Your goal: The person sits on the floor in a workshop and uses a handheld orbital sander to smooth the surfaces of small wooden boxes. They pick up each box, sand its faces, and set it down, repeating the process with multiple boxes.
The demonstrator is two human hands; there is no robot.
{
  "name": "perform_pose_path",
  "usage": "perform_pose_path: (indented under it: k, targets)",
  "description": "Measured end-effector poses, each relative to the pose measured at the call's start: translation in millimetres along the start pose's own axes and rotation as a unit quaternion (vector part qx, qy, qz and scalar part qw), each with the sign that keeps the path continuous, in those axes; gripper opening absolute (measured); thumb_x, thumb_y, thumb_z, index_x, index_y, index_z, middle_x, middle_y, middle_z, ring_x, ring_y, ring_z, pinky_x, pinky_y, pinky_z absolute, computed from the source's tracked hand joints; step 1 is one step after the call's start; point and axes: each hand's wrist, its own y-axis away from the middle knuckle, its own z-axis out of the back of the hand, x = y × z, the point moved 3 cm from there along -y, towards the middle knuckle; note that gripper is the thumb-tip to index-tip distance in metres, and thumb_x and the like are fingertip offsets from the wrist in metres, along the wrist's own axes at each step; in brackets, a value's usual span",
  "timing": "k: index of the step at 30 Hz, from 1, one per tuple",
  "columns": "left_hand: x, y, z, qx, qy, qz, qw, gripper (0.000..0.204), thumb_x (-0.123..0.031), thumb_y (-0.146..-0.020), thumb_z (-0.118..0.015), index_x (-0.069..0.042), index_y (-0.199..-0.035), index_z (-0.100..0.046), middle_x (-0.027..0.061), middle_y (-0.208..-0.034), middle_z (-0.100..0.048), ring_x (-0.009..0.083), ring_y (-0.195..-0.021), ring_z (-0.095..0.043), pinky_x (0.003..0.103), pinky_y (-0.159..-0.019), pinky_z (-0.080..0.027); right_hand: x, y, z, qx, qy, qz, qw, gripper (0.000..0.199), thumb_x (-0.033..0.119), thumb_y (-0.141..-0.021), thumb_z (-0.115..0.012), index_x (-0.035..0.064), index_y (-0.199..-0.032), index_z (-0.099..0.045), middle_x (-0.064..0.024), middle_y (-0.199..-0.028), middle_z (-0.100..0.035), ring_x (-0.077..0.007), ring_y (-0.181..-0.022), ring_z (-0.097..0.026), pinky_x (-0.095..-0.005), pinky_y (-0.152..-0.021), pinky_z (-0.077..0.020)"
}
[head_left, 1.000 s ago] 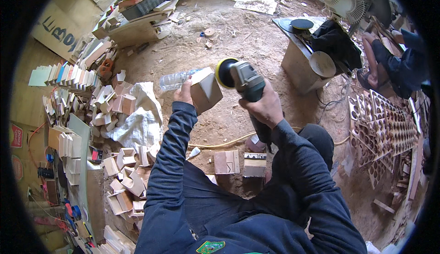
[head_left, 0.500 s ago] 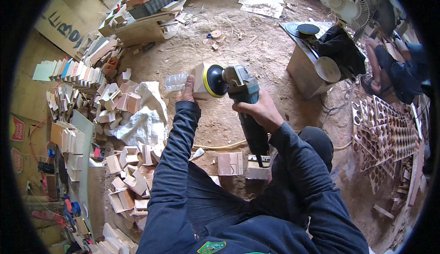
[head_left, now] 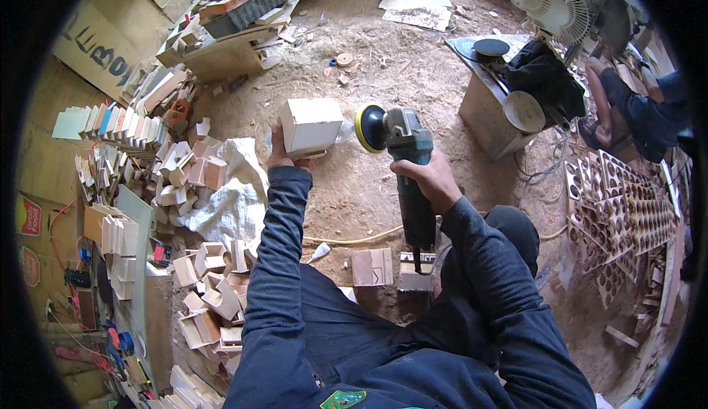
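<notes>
My left hand (head_left: 280, 151) grips a pale wooden box (head_left: 313, 123) from its left side and underneath, holding it up off the floor. A clear plastic bottle (head_left: 345, 130) shows partly behind the box. In my right hand (head_left: 435, 178) is an angle grinder (head_left: 413, 143), fingers wrapped round its dark teal body. Its round yellow-edged sanding pad (head_left: 371, 128) faces the box, with a gap between the two. Below the grinder, a wooden box (head_left: 371, 267) and a second block with a dark marking (head_left: 417, 272) sit on the floor near my legs.
Wooden pieces (head_left: 220, 291) lie piled on the left beside a white sack (head_left: 234, 188). A workbench (head_left: 487, 118) with a round pad and black cloth stands at right, near a fan (head_left: 557, 9). Perforated boards (head_left: 623, 213) lean far right, near another person (head_left: 641, 114). A yellow hose (head_left: 361, 241) crosses the floor.
The box has come away from the sanding pad and turned, so a broad pale face now shows. My left hand has shifted slightly left; the grinder has moved right.
</notes>
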Motion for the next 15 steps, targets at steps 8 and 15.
perform_pose_path:
  k: [8, 15]
  targets:
    - [26.7, 20.6, -10.4, -0.110, -0.161, 0.065, 0.979, 0.086, -0.079, -0.077, -0.079, -0.012, -0.129, -0.067, 0.0053, -0.108, -0.070, 0.0193, -0.084, -0.064, 0.033, -0.062, -0.053, 13.7, 4.8, -14.2, 0.026, 0.030, 0.046, 0.998, 0.041, 0.021, -0.076, -0.086, 0.0021, -0.109, -0.071, -0.0040, -0.093, -0.072, -0.0131, -0.081, -0.065, -0.0306, -0.077, -0.0536]
    - [46.9, 18.5, -13.7, -0.008, -0.071, 0.125, 0.990, 0.081, -0.075, -0.080, -0.080, -0.013, -0.131, -0.066, 0.0067, -0.117, -0.073, 0.0212, -0.098, -0.072, 0.036, -0.079, -0.062, 16.2, 5.5, -22.6, 0.019, 0.074, 0.159, 0.984, 0.044, 0.017, -0.076, -0.086, 0.0021, -0.113, -0.068, -0.0039, -0.096, -0.071, -0.0128, -0.082, -0.066, -0.0317, -0.076, -0.0548]
